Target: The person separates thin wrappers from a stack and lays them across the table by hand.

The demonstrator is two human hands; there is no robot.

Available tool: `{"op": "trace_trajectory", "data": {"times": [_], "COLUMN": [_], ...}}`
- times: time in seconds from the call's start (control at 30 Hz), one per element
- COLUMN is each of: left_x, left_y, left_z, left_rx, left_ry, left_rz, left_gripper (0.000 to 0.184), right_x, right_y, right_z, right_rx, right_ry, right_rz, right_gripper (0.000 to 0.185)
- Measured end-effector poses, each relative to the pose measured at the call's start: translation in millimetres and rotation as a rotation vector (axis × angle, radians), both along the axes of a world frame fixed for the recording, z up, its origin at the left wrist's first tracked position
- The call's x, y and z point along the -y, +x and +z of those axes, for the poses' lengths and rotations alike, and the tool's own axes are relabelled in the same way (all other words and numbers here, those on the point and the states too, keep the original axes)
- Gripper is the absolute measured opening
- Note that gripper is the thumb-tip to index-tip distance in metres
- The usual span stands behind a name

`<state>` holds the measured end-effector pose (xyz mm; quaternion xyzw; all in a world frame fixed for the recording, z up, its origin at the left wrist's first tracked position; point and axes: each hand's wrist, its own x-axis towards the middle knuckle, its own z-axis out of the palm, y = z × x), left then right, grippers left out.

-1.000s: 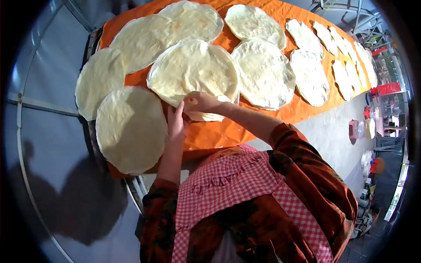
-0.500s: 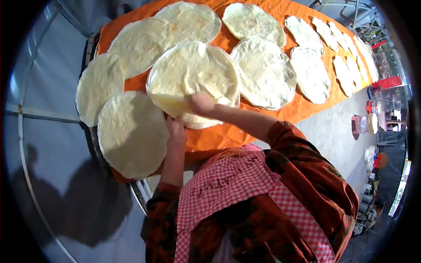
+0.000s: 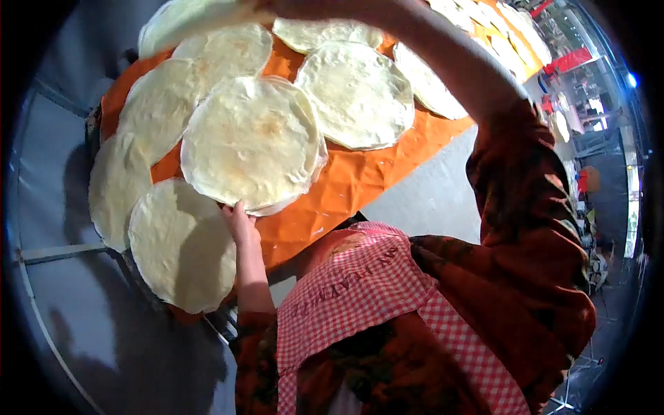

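A stack of thin, round, pale flatbreads (image 3: 252,142) lies on the orange cloth (image 3: 346,181), its edges slightly offset. My left hand (image 3: 242,225) pinches the near edge of this stack, with the thumb on top and the other fingers partly hidden. At the top edge of the view my right hand (image 3: 266,7), blurred and partly cut off, holds the edge of another flatbread (image 3: 181,22). That flatbread is raised above the far left end of the cloth and smeared by motion.
Several flatbreads lie around the stack, including one at the near left (image 3: 181,245) and one to the right (image 3: 356,95). Grey sheeting (image 3: 66,194) on a metal frame borders the left side. A red and white checked apron (image 3: 346,297) hangs over my front.
My right hand has swung from the stack's near edge up to the top left, carrying a flatbread. My left hand has stayed at the stack's near edge. The view has shifted.
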<state>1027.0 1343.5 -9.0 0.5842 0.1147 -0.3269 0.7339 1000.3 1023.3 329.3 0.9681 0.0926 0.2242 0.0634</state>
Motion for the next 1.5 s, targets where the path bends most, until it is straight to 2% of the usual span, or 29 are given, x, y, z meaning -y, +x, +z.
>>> {"op": "trace_trajectory", "data": {"times": [0.03,0.07,0.13,0.17,0.2,0.27,0.3,0.33,0.4,0.43,0.53,0.57,0.6,0.63,0.67,0.77,0.83,0.97,1.03,1.07,1.1,1.13,1.27,1.33,1.37,1.4,1.43,1.47,1.5], "left_x": [-5,-12,-29,-35,-41,-55,-59,-56,-58,-45,-18,-9,-18,-2,-7,122,199,312,340,373,394,411,502,563,605,655,714,776,831], "left_y": [-5,-11,-26,-32,-36,-41,-46,-49,-53,-63,-59,-63,-45,-56,-49,-83,-112,-185,-208,-225,-246,-257,-300,-325,-343,-371,-420,-469,-513], "left_z": [7,14,30,34,34,31,20,4,-13,9,29,50,56,84,94,105,115,127,145,173,181,186,157,122,100,75,46,34,42], "left_rx": [0.016,0.050,0.126,0.068,-0.061,-0.301,-0.205,-0.190,0.057,0.142,0.345,0.398,0.513,0.537,0.476,0.713,0.929,1.187,1.267,1.279,1.316,1.327,1.294,1.224,1.175,1.121,1.091,1.072,1.065], "left_ry": [0.038,0.038,0.055,0.056,-0.026,-0.183,-0.151,-0.378,-0.144,-0.029,0.337,0.243,0.338,0.410,0.465,0.547,0.546,0.478,0.409,0.424,0.414,0.379,0.244,0.131,0.074,0.012,-0.041,-0.092,-0.141], "left_rz": [-0.001,0.009,0.038,0.067,0.043,-0.006,-0.099,-0.059,-0.184,-0.143,-0.103,-0.020,-0.124,-0.164,-0.362,-0.544,-0.525,-0.384,-0.274,-0.256,-0.221,-0.187,-0.104,-0.194,-0.263,-0.356,-0.447,-0.540,-0.638], "left_gripper": [0.043,0.041,0.038,0.049,0.054,0.063,0.074,0.063,0.057,0.059,0.054,0.046,0.043,0.043,0.047,0.045,0.044,0.041,0.040,0.040,0.039,0.039,0.038,0.037,0.037,0.037,0.037,0.038,0.039], "right_x": [-20,-40,-85,-95,-114,-147,-153,-155,-156,-150,-118,-98,-76,-43,-19,69,86,129,156,202,244,265,412,461,484,507,525,536,548], "right_y": [-27,-55,-110,-131,-152,-194,-214,-230,-258,-266,-307,-327,-349,-377,-408,-512,-561,-676,-706,-727,-744,-748,-768,-778,-796,-819,-851,-892,-938], "right_z": [-14,-36,-71,-120,-157,-234,-277,-311,-320,-314,-291,-285,-281,-284,-294,-312,-293,-324,-305,-246,-245,-220,-214,-226,-249,-277,-319,-294,-302], "right_rx": [-0.045,0.006,-0.260,-0.226,-0.284,-0.411,-0.402,-0.645,-0.458,-0.435,-0.408,-0.429,-0.452,-0.395,-0.391,-0.359,-0.383,-0.367,-0.340,-0.367,-0.256,-0.214,0.168,0.068,0.073,-0.025,-0.251,-0.465,-0.464], "right_ry": [-0.023,0.070,0.246,0.285,0.209,0.297,0.302,0.350,0.525,0.594,0.741,0.743,0.751,0.770,0.811,0.904,1.021,1.181,1.239,1.304,1.308,1.299,1.252,1.299,1.335,1.362,1.442,1.374,1.363], "right_rz": [0.026,0.079,0.003,0.063,0.053,0.027,0.066,0.059,0.042,0.044,0.000,-0.057,-0.126,-0.167,-0.245,-0.572,-0.703,-0.803,-0.805,-0.813,-0.799,-0.832,-0.795,-0.817,-0.757,-0.711,-0.740,-0.789,-0.864], "right_gripper": [0.016,0.023,0.026,0.026,0.026,0.018,0.015,0.021,0.032,0.035,0.042,0.043,0.045,0.043,0.043,0.046,0.047,0.043,0.040,0.039,0.034,0.031,0.026,0.027,0.027,0.026,0.027,0.028,0.033]}}
